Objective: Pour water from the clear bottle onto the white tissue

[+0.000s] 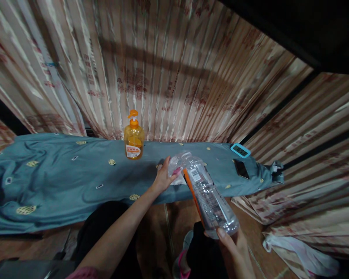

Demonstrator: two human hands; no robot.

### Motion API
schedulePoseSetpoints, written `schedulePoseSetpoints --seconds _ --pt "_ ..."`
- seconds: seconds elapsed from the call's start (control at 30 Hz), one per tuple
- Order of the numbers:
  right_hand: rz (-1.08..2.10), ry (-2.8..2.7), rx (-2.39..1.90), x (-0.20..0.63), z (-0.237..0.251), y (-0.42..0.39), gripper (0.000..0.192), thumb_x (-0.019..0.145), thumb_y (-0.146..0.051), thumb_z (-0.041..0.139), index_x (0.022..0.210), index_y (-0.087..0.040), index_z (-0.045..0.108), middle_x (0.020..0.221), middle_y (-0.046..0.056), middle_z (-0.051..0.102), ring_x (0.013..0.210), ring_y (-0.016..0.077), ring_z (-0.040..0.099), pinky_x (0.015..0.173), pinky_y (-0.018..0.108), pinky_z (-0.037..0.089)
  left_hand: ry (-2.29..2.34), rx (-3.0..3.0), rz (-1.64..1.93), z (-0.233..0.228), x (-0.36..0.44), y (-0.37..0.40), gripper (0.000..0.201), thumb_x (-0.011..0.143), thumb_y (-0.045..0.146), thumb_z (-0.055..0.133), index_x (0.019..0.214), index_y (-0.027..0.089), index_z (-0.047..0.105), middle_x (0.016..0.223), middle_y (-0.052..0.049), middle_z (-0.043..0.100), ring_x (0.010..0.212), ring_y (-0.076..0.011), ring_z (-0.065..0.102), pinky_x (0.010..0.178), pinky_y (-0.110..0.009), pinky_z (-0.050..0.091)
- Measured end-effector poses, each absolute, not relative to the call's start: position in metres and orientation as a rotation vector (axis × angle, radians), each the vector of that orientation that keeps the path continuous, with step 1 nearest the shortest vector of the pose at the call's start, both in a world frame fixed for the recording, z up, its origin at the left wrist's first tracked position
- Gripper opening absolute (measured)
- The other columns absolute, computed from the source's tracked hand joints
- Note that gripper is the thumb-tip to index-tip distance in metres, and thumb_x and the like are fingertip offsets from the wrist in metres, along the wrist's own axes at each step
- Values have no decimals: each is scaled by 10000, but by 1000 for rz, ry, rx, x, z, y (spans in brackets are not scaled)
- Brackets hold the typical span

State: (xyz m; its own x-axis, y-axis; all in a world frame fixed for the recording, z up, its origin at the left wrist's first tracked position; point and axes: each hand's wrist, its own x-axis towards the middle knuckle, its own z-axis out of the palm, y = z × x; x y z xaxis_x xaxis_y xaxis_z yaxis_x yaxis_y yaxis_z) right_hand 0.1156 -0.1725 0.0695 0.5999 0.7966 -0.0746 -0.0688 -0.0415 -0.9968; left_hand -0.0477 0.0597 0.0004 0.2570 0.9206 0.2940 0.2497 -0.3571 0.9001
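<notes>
A large clear plastic bottle [211,197] with an orange strip and a barcode label tilts over the near edge of the cloth-covered surface. My right hand [232,244] grips its base, while its neck points away from me to the upper left. Close to the neck, my left hand [162,177] has its fingers closed around a clear plastic piece [174,162], whose exact kind I cannot make out. Something pink shows by those fingertips. White tissue-like material [178,180] lies below them. An orange pump bottle [133,139] stands upright, left of and beyond my left hand.
A blue-green patterned cloth [75,174] covers the long narrow surface. Toward its right end are a blue-framed digital clock [240,150] and a dark phone [241,169]. Pleated curtains [163,77] hang behind and at the right. A white plastic bag [302,252] lies at lower right.
</notes>
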Motion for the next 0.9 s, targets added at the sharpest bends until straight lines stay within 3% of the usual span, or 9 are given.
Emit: schedulePoseSetpoints --seconds 0.17,0.3,0.5,0.9 --pt "789 -650 -1451 113 72 -172 569 688 -484 821 1167 -208 685 992 78 760 945 317 690 893 459 521 1092 1848 1241 -12 -40 63 1066 700 316 766 1549 138 146 1636 -262 197 1531 -380 197 1226 -606 211" --pt "837 -646 -1406 112 74 -172 534 693 -482 826 1140 -235 673 995 49 759 941 299 690 878 433 504 1120 1887 1273 -19 -34 64 1139 691 310 774 1558 139 56 1649 -274 111 1540 -401 132 1230 -631 157" --pt "861 -645 -1424 113 74 -172 587 681 -495 836 1171 -223 663 1013 65 766 992 319 691 944 456 474 1202 1873 1291 -17 -37 62 1158 683 307 798 1559 195 49 1653 -252 112 1542 -417 93 1207 -679 147" --pt "811 -649 -1466 114 71 -173 580 678 -503 816 1166 -218 685 1014 85 769 976 332 697 911 443 510 1177 1821 1387 -10 -46 66 1141 691 393 827 1556 223 104 1648 -215 172 1541 -383 158 1247 -598 169"
